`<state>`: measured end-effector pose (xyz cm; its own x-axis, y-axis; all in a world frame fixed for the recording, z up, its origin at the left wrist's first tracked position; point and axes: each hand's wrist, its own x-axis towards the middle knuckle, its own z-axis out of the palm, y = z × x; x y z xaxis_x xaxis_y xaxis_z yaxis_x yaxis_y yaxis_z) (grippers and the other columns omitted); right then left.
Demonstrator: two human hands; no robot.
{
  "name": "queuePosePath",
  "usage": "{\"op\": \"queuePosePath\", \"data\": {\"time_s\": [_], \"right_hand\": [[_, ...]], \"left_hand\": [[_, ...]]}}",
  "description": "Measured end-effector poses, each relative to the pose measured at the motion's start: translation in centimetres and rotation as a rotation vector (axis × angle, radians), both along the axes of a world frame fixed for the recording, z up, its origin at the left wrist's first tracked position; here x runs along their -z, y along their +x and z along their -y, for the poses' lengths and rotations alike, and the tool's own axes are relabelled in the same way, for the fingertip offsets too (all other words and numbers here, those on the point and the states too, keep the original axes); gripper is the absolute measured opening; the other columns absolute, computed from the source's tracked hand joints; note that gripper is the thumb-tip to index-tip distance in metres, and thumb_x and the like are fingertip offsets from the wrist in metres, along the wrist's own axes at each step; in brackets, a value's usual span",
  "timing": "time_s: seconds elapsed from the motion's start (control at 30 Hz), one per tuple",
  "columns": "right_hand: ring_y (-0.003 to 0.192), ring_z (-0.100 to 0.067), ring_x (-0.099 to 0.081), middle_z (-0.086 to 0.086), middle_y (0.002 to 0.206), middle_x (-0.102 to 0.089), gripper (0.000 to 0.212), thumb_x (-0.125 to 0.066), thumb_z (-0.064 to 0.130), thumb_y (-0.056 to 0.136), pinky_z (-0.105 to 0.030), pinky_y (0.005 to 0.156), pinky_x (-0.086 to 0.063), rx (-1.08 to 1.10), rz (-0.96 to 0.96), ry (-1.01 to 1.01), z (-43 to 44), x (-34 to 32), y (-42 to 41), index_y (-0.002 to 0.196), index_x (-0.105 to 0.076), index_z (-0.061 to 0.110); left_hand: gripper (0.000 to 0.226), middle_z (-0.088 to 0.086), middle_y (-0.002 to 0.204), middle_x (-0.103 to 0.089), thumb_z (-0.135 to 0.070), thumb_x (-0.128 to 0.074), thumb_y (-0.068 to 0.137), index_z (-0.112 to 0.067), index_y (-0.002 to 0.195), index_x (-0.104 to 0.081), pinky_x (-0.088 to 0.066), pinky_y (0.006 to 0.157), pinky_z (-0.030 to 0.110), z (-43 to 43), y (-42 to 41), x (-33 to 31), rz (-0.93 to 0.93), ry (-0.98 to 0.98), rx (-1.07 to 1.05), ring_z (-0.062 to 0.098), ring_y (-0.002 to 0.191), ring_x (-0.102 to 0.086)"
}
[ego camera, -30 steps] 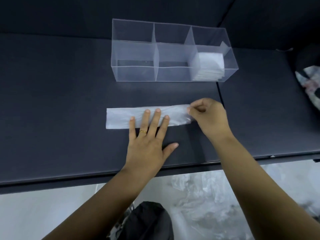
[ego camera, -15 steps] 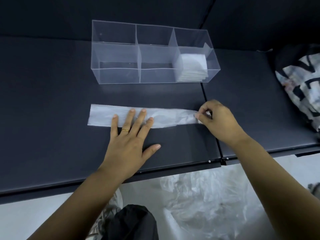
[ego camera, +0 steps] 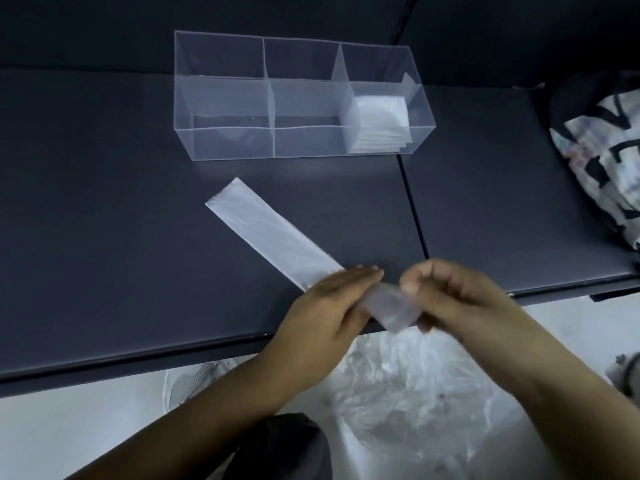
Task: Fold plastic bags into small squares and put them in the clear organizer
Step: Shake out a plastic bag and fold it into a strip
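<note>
bag strip (ego camera: 277,237): folded into a long narrow band, diagonal on the dark table (ego camera: 104,220); far end toward the organizer, near end raised at the front edge.
right hand (ego camera: 460,296): fingers curled, pinching the raised near end; likely turning it over to start the first square fold.
left hand (ego camera: 332,306): fingers straight and together, flat on the strip beside the pinch; probably anchoring against sliding.
clear organizer (ego camera: 221,98): behind the strip, well apart, open top.
folded squares (ego camera: 381,123): stacked in the right-end compartment.
loose plastic bags (ego camera: 415,393): heaped on the floor below the table edge; supply, presumably.
patterned bag (ego camera: 602,161): far right, off the work.
</note>
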<state>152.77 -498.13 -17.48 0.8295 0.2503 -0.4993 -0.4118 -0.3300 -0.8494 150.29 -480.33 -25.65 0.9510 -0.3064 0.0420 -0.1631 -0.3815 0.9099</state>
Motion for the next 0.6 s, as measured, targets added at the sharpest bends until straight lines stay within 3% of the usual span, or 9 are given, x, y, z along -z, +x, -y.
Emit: {"op": "queuePosePath", "data": {"time_s": [0.1, 0.2, 0.33, 0.43, 0.53, 0.6], "right_hand": [[0.099, -0.017, -0.058, -0.003, 0.115, -0.062, 0.042, -0.065, 0.046, 0.081, -0.022, 0.089, -0.048, -0.128, 0.188, 0.022, 0.0, 0.0, 2.2, 0.119, -0.06, 0.031], [0.095, -0.017, -0.051, 0.011, 0.131, -0.057, 0.058, -0.065, 0.033, 0.08, -0.024, 0.092, -0.045, -0.358, 0.138, 0.098, -1.5, 1.7, 4.7, 0.135, -0.046, 0.029], [0.078, -0.007, -0.053, 0.011, 0.112, -0.068, 0.048, -0.075, 0.017, 0.081, -0.017, 0.079, -0.046, -0.417, 0.055, 0.007, -4.3, 4.5, 6.3, 0.124, -0.057, 0.027], [0.084, -0.007, -0.066, 0.007, 0.096, -0.073, 0.025, -0.075, 0.015, 0.082, -0.012, 0.08, -0.048, -0.347, 0.082, -0.073, -5.2, 5.7, 6.5, 0.105, -0.068, 0.021], [0.084, -0.005, -0.069, 0.007, 0.087, -0.074, 0.014, -0.074, 0.015, 0.082, -0.007, 0.076, -0.047, -0.263, 0.114, -0.128, -5.8, 6.3, 6.4, 0.093, -0.071, 0.021], [0.081, -0.003, -0.069, 0.008, 0.084, -0.074, 0.011, -0.074, 0.017, 0.082, -0.005, 0.07, -0.045, -0.24, 0.111, -0.156, -6.2, 6.4, 6.5, 0.091, -0.071, 0.022]], "left_hand": [[0.03, -0.012, 0.129, -0.061, -0.025, -0.046, 0.099, -0.036, 0.116, -0.068, -0.041, 0.101, 0.018, -1.7, 0.5, -1.8, -0.303, -0.374, 0.015, 0.0, 0.117, -0.056], [0.035, 0.009, 0.118, -0.068, -0.036, -0.054, 0.091, -0.013, 0.113, -0.069, -0.043, 0.105, 0.04, -3.5, 1.7, -2.0, -0.509, -0.606, -0.208, 0.022, 0.116, -0.061], [0.041, 0.011, 0.123, -0.066, -0.032, -0.044, 0.091, -0.01, 0.122, -0.06, -0.046, 0.102, 0.04, -5.5, 3.5, -1.9, -0.63, -0.896, -0.246, 0.027, 0.121, -0.058], [0.042, 0.013, 0.121, -0.066, -0.032, -0.044, 0.09, -0.009, 0.123, -0.058, -0.053, 0.092, 0.034, -7.0, 4.7, -1.5, -0.676, -1.001, -0.323, 0.024, 0.115, -0.062], [0.035, 0.009, 0.111, -0.071, -0.03, -0.056, 0.089, -0.009, 0.117, -0.062, -0.057, 0.079, 0.028, -8.2, 6.0, -0.9, -0.69, -0.883, -0.495, 0.02, 0.103, -0.068], [0.01, 0.002, 0.087, -0.075, -0.02, -0.062, 0.092, -0.012, 0.094, -0.068, -0.057, 0.068, 0.025, -8.8, 6.8, -0.4, -0.671, -0.747, -0.667, 0.014, 0.083, -0.072]]}}
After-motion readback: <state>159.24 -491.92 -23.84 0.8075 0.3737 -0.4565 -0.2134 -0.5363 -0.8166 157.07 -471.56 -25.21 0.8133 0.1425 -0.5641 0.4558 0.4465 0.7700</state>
